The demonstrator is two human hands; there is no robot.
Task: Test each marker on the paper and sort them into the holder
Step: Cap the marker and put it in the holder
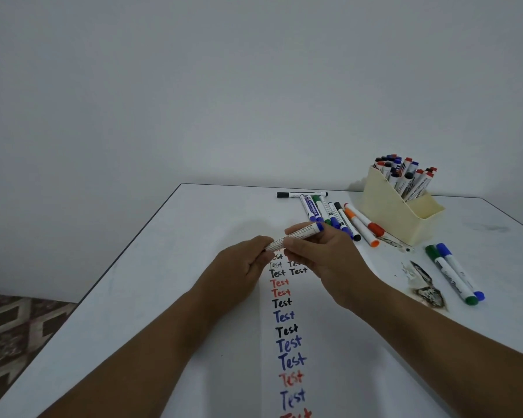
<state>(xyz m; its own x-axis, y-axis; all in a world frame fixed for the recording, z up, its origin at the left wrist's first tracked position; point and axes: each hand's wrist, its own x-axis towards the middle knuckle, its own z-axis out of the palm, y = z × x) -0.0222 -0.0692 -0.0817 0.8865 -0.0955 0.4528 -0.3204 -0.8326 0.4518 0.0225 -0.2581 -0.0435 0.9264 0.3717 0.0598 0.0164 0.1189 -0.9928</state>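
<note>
**Inspector A:** Two hands meet over the paper (287,327), both on one whiteboard marker (296,235). Confirm the grip.

**Inspector B:** Confirmed. Left hand (242,263) has its fingers curled round the lower end of the barrel. Right hand (320,254) pinches the barrel with thumb and fingertips nearer the blue end. The marker is held above the sheet, tilted, blue end up and to the right. Whether its cap is on, I cannot tell.

**Inspector A:** Condition of the paper?

**Inspector B:** It lies flat on the white table (163,267), carrying a column of the word "Test" in black, red and blue, with a second short column beside it near the top, partly hidden by the hands.

**Inspector A:** Holder?

**Inspector B:** Cream holder (396,212) stands at the far right of the table, its rear compartment packed with upright markers; the front compartment's contents are not visible. A loose row of markers (335,217) lies just left of it, touching one another, with one black-capped marker (301,194) lying crosswise behind them.

**Inspector A:** Anything further?

**Inspector B:** A green marker (450,274) and a blue marker (461,271) lie side by side to the right, near a dark scorched patch (429,291) on the tabletop.
</note>
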